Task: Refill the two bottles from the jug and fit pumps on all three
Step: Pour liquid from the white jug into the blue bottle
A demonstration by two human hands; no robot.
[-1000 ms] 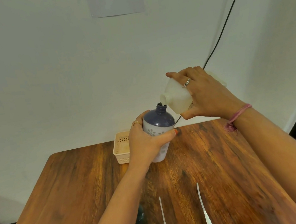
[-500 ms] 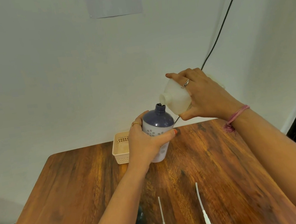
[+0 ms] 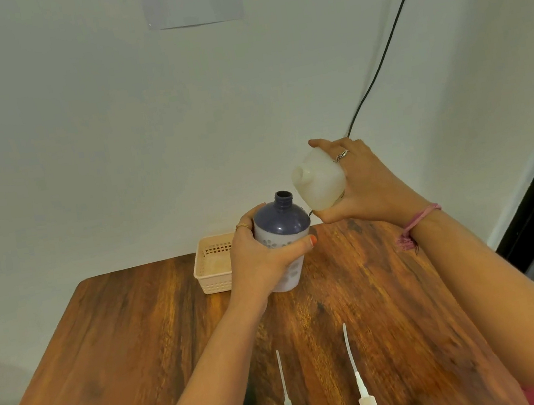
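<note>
The blue-topped bottle [image 3: 282,234] stands upright on the wooden table [image 3: 113,343], neck open, just right of the cream basket [image 3: 211,268]. My left hand [image 3: 260,260] wraps its body from the left, thumb across the front. Up and right of the bottle's neck, my right hand [image 3: 365,184] clasps the pale jug [image 3: 319,182] from behind, tilted, spout facing left and clear of the neck. Nearer me than the bottle, two white pumps [image 3: 360,382] lie on the table, tubes pointing toward it.
</note>
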